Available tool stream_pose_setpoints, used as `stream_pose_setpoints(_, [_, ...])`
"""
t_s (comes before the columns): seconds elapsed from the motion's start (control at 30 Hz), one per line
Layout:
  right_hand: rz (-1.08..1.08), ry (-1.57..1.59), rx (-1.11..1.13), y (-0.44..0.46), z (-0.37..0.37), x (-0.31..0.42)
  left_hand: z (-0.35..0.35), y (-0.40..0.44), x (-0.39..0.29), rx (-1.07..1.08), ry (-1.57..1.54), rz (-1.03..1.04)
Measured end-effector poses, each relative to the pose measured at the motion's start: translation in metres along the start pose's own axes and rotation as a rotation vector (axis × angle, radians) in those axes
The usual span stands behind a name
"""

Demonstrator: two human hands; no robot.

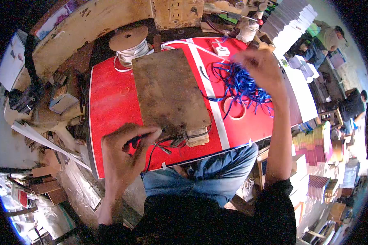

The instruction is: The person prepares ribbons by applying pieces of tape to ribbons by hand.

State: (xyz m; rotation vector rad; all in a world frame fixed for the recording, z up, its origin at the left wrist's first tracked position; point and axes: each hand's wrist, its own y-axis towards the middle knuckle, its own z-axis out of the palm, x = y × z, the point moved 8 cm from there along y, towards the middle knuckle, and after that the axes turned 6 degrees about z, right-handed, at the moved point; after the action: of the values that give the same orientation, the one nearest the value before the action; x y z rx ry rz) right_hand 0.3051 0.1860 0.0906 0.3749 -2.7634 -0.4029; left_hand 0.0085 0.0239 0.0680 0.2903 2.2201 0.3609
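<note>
My left hand is by the near left corner of a worn brown board, with thumb and forefinger pinched together. Whatever may be between those fingertips is too small to make out. Dark cords lie along the board's near edge, beside a pale block. My right hand is raised over the far right of the red tabletop, above a tangled heap of shiny blue ribbons. Its fingers are bent and blurred, so their grip is unclear.
A spool of white ribbon stands behind the board. A tape ring lies near the blue heap, and a small white box sits farther back. Stacked papers are at right. Two other people are in the right background.
</note>
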Motion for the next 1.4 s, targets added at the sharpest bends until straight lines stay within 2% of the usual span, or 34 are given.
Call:
stream_pose_setpoints(0.03, [0.005,0.019,-0.282,0.005,-0.012,-0.020,-0.002,-0.007,-0.007,-0.011,-0.037,-0.025])
stream_pose_setpoints(0.07, [-0.001,0.025,-0.282,-0.001,-0.021,-0.007,0.000,-0.015,-0.013,-0.017,-0.031,-0.028])
stream_pose_setpoints(0.13, [0.059,0.147,-0.467,-0.031,-0.053,0.018,0.005,-0.036,-0.006,-0.023,-0.237,-0.237])
stream_pose_setpoints(0.2, [0.177,0.437,-0.347,-0.073,-0.043,0.047,0.012,-0.049,-0.003,-0.055,-0.296,-0.223])
stream_pose_setpoints(0.27, [0.159,0.606,-0.193,-0.120,-0.027,0.089,0.021,-0.052,-0.006,-0.097,-0.539,-0.190])
stream_pose_setpoints(0.33, [0.203,0.937,0.080,-0.151,0.000,0.117,0.029,-0.059,-0.006,-0.050,-0.540,-0.231])
stream_pose_setpoints(0.4, [0.279,1.062,0.258,-0.171,0.017,0.131,0.034,-0.060,-0.012,0.039,-0.386,-0.156])
stream_pose_setpoints(0.43, [0.304,1.053,0.238,-0.181,0.020,0.131,0.039,-0.062,-0.016,0.065,-0.401,-0.146])
stream_pose_setpoints(0.5, [0.323,1.191,0.225,-0.199,0.034,0.129,0.046,-0.069,-0.014,0.050,-0.501,-0.261])
stream_pose_setpoints(0.63, [0.445,1.140,0.145,-0.228,0.063,0.097,0.064,-0.086,-0.004,0.180,-0.388,-0.347])
stream_pose_setpoints(0.7, [0.588,0.942,0.016,-0.244,0.065,0.051,0.063,-0.099,0.019,0.187,-0.194,-0.356])
stream_pose_setpoints(0.73, [0.637,0.832,-0.016,-0.255,0.075,0.019,0.064,-0.105,0.028,0.203,-0.206,-0.360])
stream_pose_setpoints(0.8, [0.757,0.741,-0.183,-0.278,0.084,-0.044,0.059,-0.116,0.050,0.255,-0.050,-0.384])
stream_pose_setpoints(0.83, [0.824,0.691,-0.212,-0.286,0.088,-0.072,0.060,-0.123,0.060,0.208,-0.106,-0.357])
stream_pose_setpoints(0.87, [0.784,0.692,-0.341,-0.290,0.085,-0.088,0.060,-0.123,0.064,0.210,-0.110,-0.358])
stream_pose_setpoints(0.93, [0.800,0.578,-0.328,-0.290,0.078,-0.102,0.060,-0.126,0.072,0.226,-0.041,-0.395])
stream_pose_setpoints(1.0, [0.832,0.598,-0.307,-0.289,0.083,-0.108,0.065,-0.127,0.080,0.213,-0.013,-0.362])
stream_pose_setpoints(1.07, [0.751,0.481,-0.325,-0.285,0.088,-0.110,0.075,-0.134,0.097,0.196,0.035,-0.341])
stream_pose_setpoints(1.1, [0.683,0.435,-0.359,-0.286,0.093,-0.111,0.083,-0.141,0.111,0.162,-0.042,-0.354])
stream_pose_setpoints(1.13, [0.668,0.544,-0.426,-0.287,0.095,-0.108,0.079,-0.143,0.114,0.118,-0.104,-0.374])
stream_pose_setpoints(1.17, [0.645,0.544,-0.429,-0.284,0.093,-0.104,0.075,-0.143,0.109,0.115,-0.037,-0.336])
stream_pose_setpoints(1.2, [0.640,0.390,-0.382,-0.280,0.088,-0.100,0.075,-0.138,0.102,0.113,0.026,-0.299])
stream_pose_setpoints(1.3, [0.657,0.337,-0.394,-0.278,0.087,-0.091,0.070,-0.134,0.097,0.156,0.125,-0.321])
stream_pose_setpoints(1.4, [0.606,0.261,-0.439,-0.274,0.081,-0.082,0.070,-0.134,0.099,0.090,0.095,-0.294])
